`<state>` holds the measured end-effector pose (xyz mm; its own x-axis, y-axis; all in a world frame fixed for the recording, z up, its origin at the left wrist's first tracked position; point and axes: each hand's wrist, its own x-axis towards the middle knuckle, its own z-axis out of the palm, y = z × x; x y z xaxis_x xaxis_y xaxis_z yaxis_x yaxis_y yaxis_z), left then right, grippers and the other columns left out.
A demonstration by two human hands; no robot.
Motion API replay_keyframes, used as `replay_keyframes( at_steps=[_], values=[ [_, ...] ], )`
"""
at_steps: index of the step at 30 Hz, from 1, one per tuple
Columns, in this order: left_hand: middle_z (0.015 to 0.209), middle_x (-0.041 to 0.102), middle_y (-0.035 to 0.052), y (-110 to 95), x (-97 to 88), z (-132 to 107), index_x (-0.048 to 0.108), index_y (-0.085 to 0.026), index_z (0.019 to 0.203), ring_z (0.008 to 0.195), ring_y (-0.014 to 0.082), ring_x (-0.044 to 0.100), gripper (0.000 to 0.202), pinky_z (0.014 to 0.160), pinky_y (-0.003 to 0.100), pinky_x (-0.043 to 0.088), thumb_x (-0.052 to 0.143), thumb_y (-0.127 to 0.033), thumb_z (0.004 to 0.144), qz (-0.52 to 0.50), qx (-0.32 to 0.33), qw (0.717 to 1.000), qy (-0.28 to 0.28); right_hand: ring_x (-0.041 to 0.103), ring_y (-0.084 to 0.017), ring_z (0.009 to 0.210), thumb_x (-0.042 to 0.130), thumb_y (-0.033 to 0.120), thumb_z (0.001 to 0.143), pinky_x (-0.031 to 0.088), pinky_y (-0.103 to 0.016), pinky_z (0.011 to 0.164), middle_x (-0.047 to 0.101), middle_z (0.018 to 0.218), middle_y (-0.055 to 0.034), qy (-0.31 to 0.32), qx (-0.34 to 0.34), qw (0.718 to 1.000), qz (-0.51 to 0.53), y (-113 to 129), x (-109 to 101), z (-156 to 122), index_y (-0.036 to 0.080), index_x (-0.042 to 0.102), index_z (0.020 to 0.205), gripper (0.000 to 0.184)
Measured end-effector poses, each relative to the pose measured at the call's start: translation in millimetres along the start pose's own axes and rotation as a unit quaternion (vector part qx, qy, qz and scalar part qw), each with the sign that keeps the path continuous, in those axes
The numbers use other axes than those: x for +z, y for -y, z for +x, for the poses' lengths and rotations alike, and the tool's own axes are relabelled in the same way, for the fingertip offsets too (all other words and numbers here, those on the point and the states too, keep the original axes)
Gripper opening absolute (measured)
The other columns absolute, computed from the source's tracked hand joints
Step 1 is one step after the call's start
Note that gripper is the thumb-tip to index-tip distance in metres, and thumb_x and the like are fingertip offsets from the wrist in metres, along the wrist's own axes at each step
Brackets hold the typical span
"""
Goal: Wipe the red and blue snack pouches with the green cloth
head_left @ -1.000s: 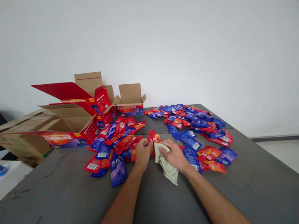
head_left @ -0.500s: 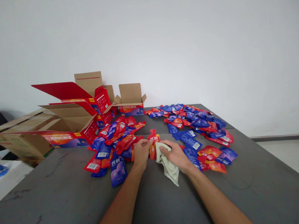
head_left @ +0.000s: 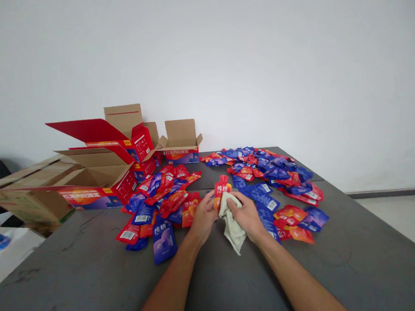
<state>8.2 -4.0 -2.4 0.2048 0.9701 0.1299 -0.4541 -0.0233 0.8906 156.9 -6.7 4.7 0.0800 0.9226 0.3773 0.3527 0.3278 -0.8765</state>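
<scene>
A red spouted pouch (head_left: 221, 188) with white lettering is upright above the middle of the table, gripped along its left side by my left hand (head_left: 204, 219). My right hand (head_left: 247, 214) is closed on a pale cloth (head_left: 232, 228), which presses against the lower right of the pouch and hangs down below the fingers. The cloth hides the pouch's lower part. Just left of my left hand, a red pouch (head_left: 189, 210) lies at the edge of a pile, with a blue pouch (head_left: 164, 240) nearer to me.
A mixed pile of red and blue pouches (head_left: 167, 192) lies on the left, and a larger spread (head_left: 266, 170) on the right. Open printed cartons (head_left: 95, 195) stand at the back left, with another carton (head_left: 182, 155) behind. The dark table (head_left: 95, 279) lies beneath.
The red pouch has shifted right and slightly up, tilting a little. My left hand has moved right with it, and the cloth now lies over the pouch's lower part.
</scene>
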Motion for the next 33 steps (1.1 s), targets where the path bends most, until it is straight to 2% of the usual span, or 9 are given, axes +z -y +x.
replay_keyframes(
  at_steps=[3, 6, 9, 15, 17, 22, 25, 28, 33],
  values=[
    [0.114, 0.071, 0.0115, 1.6, -1.8, 1.6, 0.056, -0.021, 0.131, 0.081, 0.0171, 0.068, 0.064, 0.064, 0.023, 0.047, 0.074, -0.019, 0.069, -0.007, 0.026, 0.999, -0.025, 0.061, -0.023, 0.102, 0.063, 0.030, 0.084, 0.049, -0.037, 0.095, 0.062, 0.113, -0.0098, -0.016, -0.077, 0.992, -0.096, -4.6, 4.4, -4.4, 0.022, 0.073, 0.108, 0.027],
    [0.115, 0.071, 0.0124, 1.4, -9.6, 3.9, 0.055, -0.020, 0.131, 0.083, 0.0190, 0.068, 0.066, 0.064, 0.024, 0.049, 0.074, -0.019, 0.069, 0.000, 0.030, 0.998, -0.052, 0.062, -0.019, 0.093, 0.065, 0.024, 0.083, 0.051, -0.033, 0.088, 0.056, 0.119, -0.0078, 0.040, -0.119, 0.979, -0.158, -4.7, 10.3, -12.7, 0.028, 0.074, 0.105, 0.024],
    [0.116, 0.071, 0.0127, 1.8, -13.8, 3.5, 0.056, -0.020, 0.132, 0.089, 0.0217, 0.069, 0.066, 0.070, 0.028, 0.053, 0.073, -0.017, 0.068, 0.021, 0.015, 0.998, -0.049, 0.062, -0.017, 0.088, 0.063, 0.020, 0.085, 0.052, -0.029, 0.082, 0.058, 0.111, -0.0052, 0.069, -0.135, 0.973, -0.173, -1.4, 11.0, -16.4, 0.030, 0.074, 0.102, 0.023],
    [0.121, 0.070, 0.0124, 11.6, -7.8, 0.8, 0.059, -0.019, 0.130, 0.103, 0.0234, 0.068, 0.066, 0.091, 0.036, 0.052, 0.062, -0.005, 0.065, 0.056, 0.015, 0.998, -0.020, 0.060, -0.023, 0.102, 0.055, 0.018, 0.089, 0.050, -0.035, 0.093, 0.063, 0.107, -0.0088, -0.035, -0.134, 0.975, -0.171, 1.8, -2.7, -4.8, 0.022, 0.069, 0.116, 0.031],
    [0.123, 0.069, 0.0127, 14.2, -7.0, 0.7, 0.059, -0.018, 0.130, 0.108, 0.0238, 0.066, 0.068, 0.096, 0.037, 0.050, 0.059, -0.003, 0.064, 0.062, 0.020, 0.998, -0.012, 0.060, -0.023, 0.103, 0.054, 0.018, 0.090, 0.049, -0.036, 0.094, 0.064, 0.108, -0.0095, -0.044, -0.146, 0.973, -0.172, 2.7, -4.5, -3.5, 0.022, 0.069, 0.116, 0.031],
    [0.125, 0.068, 0.0140, 16.9, -10.0, 2.4, 0.058, -0.017, 0.132, 0.114, 0.0265, 0.064, 0.070, 0.099, 0.041, 0.049, 0.055, -0.003, 0.063, 0.063, 0.031, 0.997, -0.021, 0.060, -0.021, 0.094, 0.055, 0.014, 0.087, 0.050, -0.032, 0.084, 0.064, 0.097, -0.0057, 0.063, -0.191, 0.964, -0.173, 7.8, 5.5, -13.0, 0.027, 0.074, 0.102, 0.027],
    [0.124, 0.069, 0.0139, 18.0, -9.9, 3.7, 0.061, -0.016, 0.129, 0.116, 0.0269, 0.064, 0.069, 0.101, 0.042, 0.048, 0.055, -0.003, 0.061, 0.066, 0.036, 0.997, -0.032, 0.059, -0.020, 0.090, 0.054, 0.012, 0.086, 0.050, -0.030, 0.081, 0.063, 0.094, -0.0046, 0.079, -0.185, 0.965, -0.167, 8.2, 10.9, -16.3, 0.027, 0.074, 0.099, 0.028],
    [0.121, 0.070, 0.0124, 17.6, -7.0, 2.8, 0.061, -0.016, 0.129, 0.113, 0.0256, 0.065, 0.069, 0.101, 0.042, 0.049, 0.052, -0.004, 0.061, 0.072, 0.027, 0.997, -0.016, 0.060, -0.019, 0.090, 0.054, 0.014, 0.087, 0.050, -0.030, 0.082, 0.062, 0.094, -0.0050, 0.032, -0.166, 0.974, -0.150, 3.3, 7.3, -10.9, 0.027, 0.074, 0.103, 0.029],
    [0.116, 0.073, 0.0107, 17.4, -4.7, -1.3, 0.066, -0.016, 0.122, 0.108, 0.0264, 0.067, 0.066, 0.097, 0.042, 0.052, 0.050, -0.004, 0.059, 0.108, 0.022, 0.994, 0.024, 0.060, -0.021, 0.091, 0.055, 0.024, 0.091, 0.051, -0.034, 0.086, 0.060, 0.102, -0.0080, -0.102, -0.130, 0.974, -0.155, -9.7, -13.0, 6.5, 0.023, 0.073, 0.113, 0.029]
  ],
)
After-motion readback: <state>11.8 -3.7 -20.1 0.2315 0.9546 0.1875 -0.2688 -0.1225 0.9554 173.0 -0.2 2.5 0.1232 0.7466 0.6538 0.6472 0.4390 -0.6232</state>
